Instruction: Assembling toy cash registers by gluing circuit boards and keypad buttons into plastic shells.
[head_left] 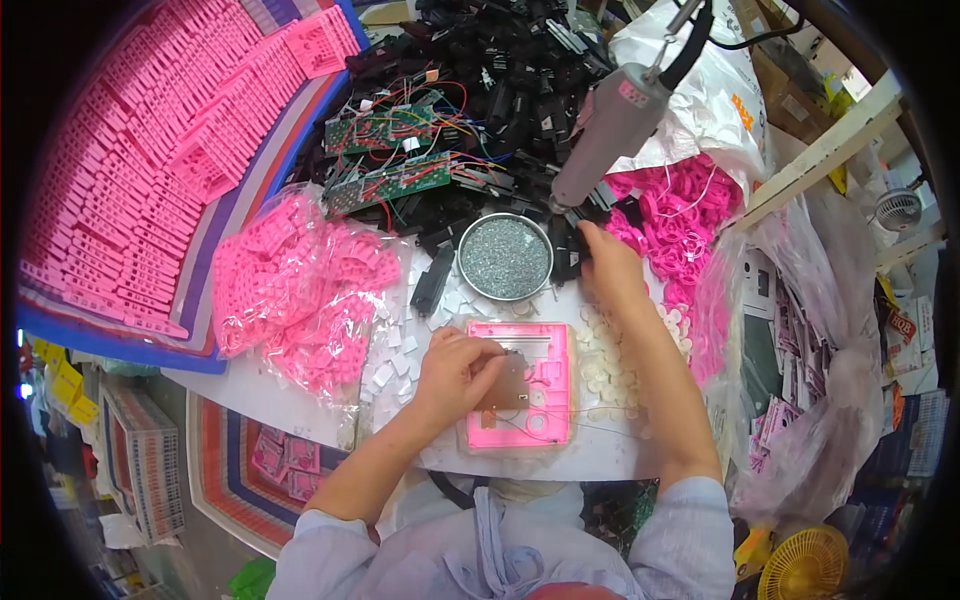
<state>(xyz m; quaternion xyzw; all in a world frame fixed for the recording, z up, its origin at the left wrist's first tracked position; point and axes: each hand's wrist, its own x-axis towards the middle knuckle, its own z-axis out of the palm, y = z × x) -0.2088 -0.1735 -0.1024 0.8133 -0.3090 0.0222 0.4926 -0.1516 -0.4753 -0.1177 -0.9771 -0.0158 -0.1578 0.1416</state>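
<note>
On the white tabletop in front of me lies a pink plastic casing (pixel 555 345), its inner side up, in a clear holder. A flat brown circuit board (pixel 512 388) rests over it, with thin wires trailing to the right. My left hand (pixel 452 372) has thumb and fingers pinched at the board's left edge. My right hand (pixel 612 268) reaches forward to the pile's near edge, fingers closing at a black plastic part (pixel 568 250); its fingertips are partly hidden. Just beyond it hangs a grey electric screwdriver (pixel 615 130). A round metal dish (pixel 505 258) of small screws stands between the hands.
Black parts (pixel 500 90) heap at the back, with green circuit boards (pixel 390 180) on them. Pink casings fill a blue-rimmed tray (pixel 210 215) at left, beside bagged pink pieces (pixel 300 280). White pieces (pixel 395 365), cream discs (pixel 605 370) and magenta straps (pixel 680 215) lie around.
</note>
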